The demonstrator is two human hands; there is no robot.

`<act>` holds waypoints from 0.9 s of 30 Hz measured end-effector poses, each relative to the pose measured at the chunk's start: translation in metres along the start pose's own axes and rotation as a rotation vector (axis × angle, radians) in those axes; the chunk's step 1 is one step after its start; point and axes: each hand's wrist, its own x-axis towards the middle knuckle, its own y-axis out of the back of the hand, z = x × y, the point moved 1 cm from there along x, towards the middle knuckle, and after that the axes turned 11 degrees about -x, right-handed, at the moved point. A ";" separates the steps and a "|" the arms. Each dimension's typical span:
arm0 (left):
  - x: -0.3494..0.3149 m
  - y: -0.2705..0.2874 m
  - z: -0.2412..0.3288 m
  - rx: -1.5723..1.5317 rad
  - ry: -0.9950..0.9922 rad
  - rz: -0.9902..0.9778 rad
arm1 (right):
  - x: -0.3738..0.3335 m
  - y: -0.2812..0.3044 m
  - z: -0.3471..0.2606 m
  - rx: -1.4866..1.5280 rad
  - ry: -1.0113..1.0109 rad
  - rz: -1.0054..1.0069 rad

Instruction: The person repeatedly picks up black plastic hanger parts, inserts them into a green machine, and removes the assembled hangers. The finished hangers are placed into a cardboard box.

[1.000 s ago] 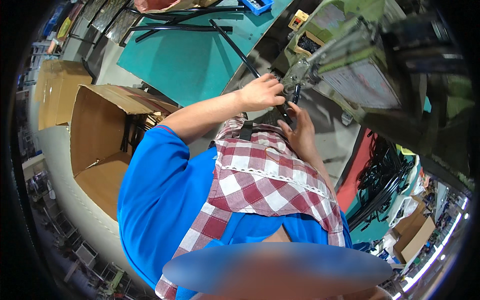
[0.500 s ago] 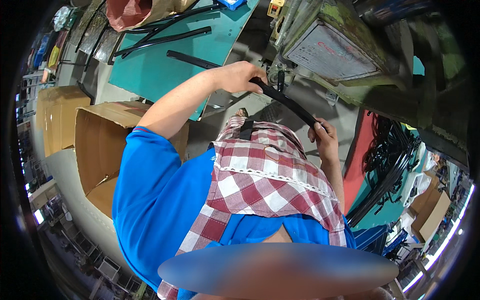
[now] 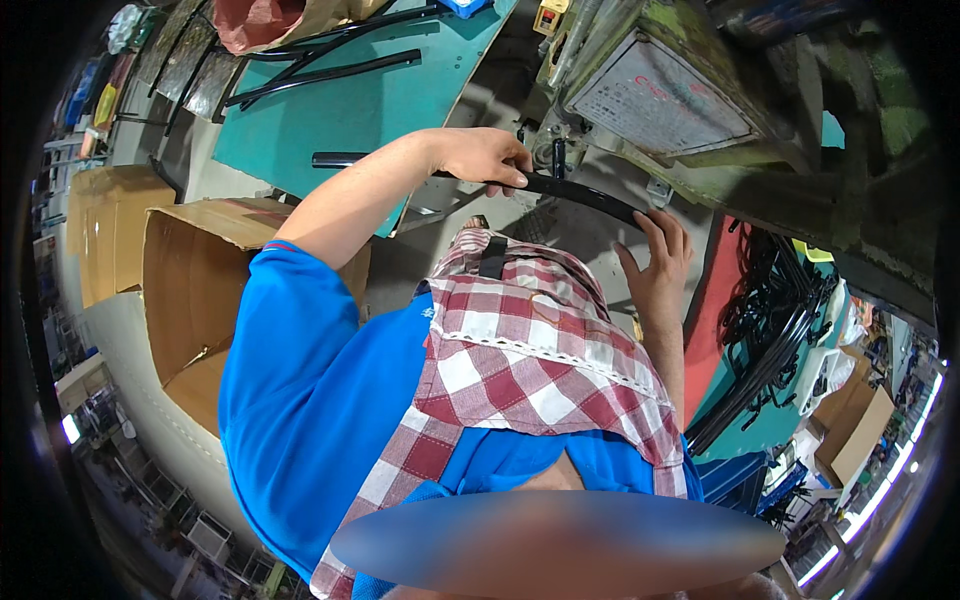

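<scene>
The black tube [image 3: 585,193] lies crosswise in front of the body, its left end over the green table [image 3: 330,120] and its right end by the right hand. The left hand [image 3: 488,160] is closed around it near the middle; the right hand [image 3: 662,252] is spread, fingertips at the tube's end and thumb apart, so it hardly seems to carry weight. With the hold mostly on one side, the likeliest trouble is the right end dipping or twisting if the left fingers loosen. The tube also passes just to the near side of a short dark post [image 3: 559,157] on the machine [image 3: 665,95]; whether they touch I cannot tell, but a careless swing could knock or scratch it there. On the left, the table's near edge runs under the tube and might catch that end if it drops; loose tubes [image 3: 340,75] lie farther left. The box [image 3: 195,285] stands nearer, open toward the body. On the right, the black bundle [image 3: 765,350] and red panel [image 3: 706,335] limit the right elbow. The freest room appears to be between apron [image 3: 540,330] and machine.
</scene>
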 end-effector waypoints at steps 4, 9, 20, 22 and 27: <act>0.005 -0.001 -0.001 0.050 0.028 0.031 | 0.003 -0.012 0.006 -0.006 -0.029 -0.123; 0.008 0.005 -0.003 0.010 0.033 0.008 | -0.002 -0.018 0.009 0.091 -0.080 -0.187; 0.053 0.041 0.044 0.129 -0.188 0.012 | 0.015 0.014 0.030 0.067 -0.127 -0.087; 0.065 0.044 0.042 0.093 -0.157 -0.050 | 0.016 0.012 0.032 0.052 -0.160 -0.147; 0.085 0.046 0.018 -0.059 -0.174 -0.094 | 0.014 0.002 0.041 -0.058 -0.192 -0.192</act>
